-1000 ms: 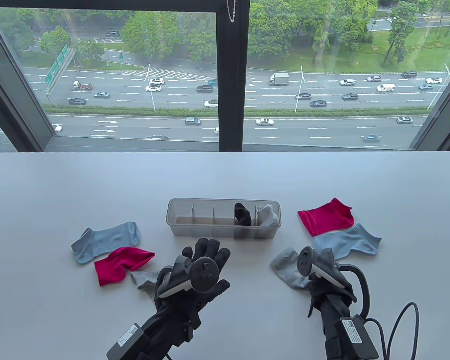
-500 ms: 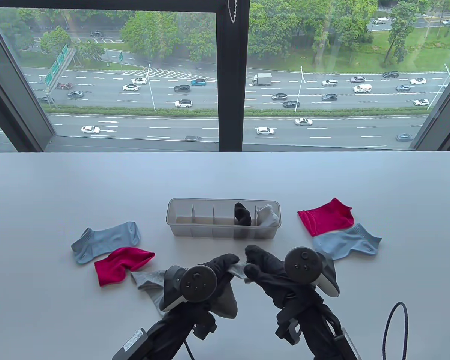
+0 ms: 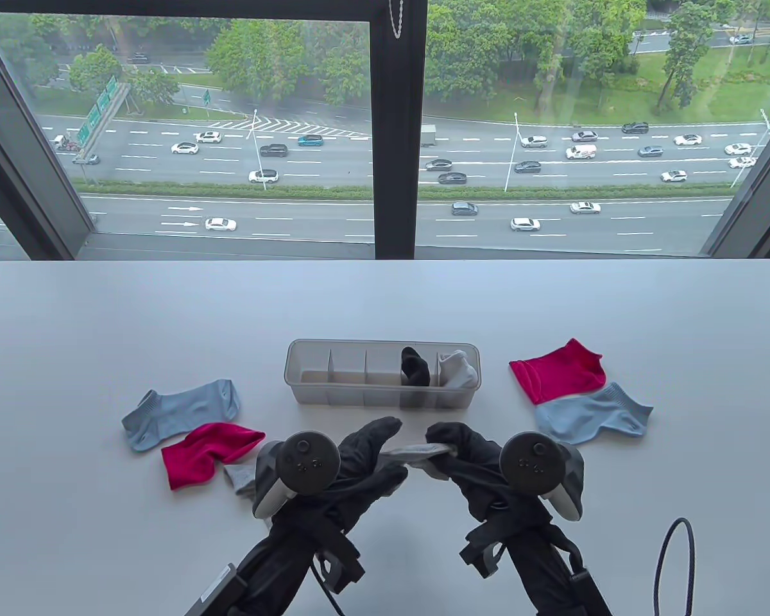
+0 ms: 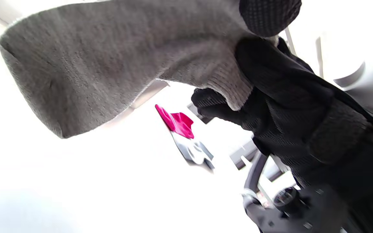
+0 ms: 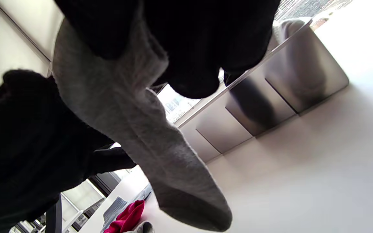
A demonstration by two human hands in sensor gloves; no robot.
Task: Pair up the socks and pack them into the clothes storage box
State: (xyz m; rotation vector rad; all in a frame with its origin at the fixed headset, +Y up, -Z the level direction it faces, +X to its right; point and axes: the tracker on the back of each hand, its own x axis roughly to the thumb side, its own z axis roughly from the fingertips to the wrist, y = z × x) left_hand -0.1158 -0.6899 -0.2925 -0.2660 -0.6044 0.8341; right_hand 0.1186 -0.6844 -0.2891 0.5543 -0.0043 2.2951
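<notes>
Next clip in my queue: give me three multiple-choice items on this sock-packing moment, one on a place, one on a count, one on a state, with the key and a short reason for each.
1. Where does the black sock sit in the storage box?
A. leftmost compartment
B. second compartment from the right
C. on the table in front of the box

2. How many red socks lie on the table?
A. one
B. two
C. four

3. What is happening to the grey sock in front of the box?
A. it lies flat, untouched
B. it is tucked in the box
C. both hands hold it up

Key: 1 B, it stands just left of the pale sock at the right end. 2 B, one left, one right. 3 C, left hand and right hand pinch it above the table.
</notes>
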